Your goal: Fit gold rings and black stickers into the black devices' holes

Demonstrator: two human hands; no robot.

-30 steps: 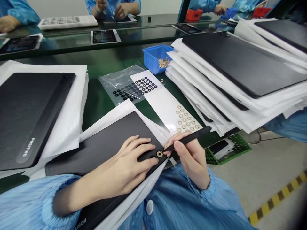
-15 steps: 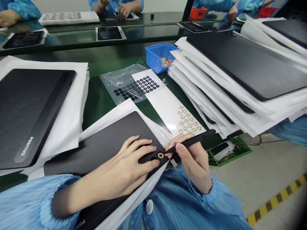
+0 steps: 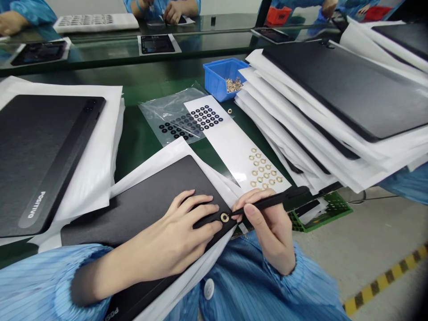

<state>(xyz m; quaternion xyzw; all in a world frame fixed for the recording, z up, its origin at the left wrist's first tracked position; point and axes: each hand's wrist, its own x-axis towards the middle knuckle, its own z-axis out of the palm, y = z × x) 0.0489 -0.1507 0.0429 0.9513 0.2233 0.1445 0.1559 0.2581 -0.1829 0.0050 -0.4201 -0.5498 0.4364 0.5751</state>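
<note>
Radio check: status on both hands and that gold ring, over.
Left hand spread on the black panel. Right hand gripping a black pen-like tool, tip beside the gold ring. Left fingertips close to the ring; nothing covers it.

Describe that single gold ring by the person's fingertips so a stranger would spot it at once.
Start with the dark panel under the spread left hand. Near its rightmost corner, by the tip of the black tool in the right hand, sits the gold ring. Unlike the clustered rings on the white strip, it lies alone, against black.
</note>
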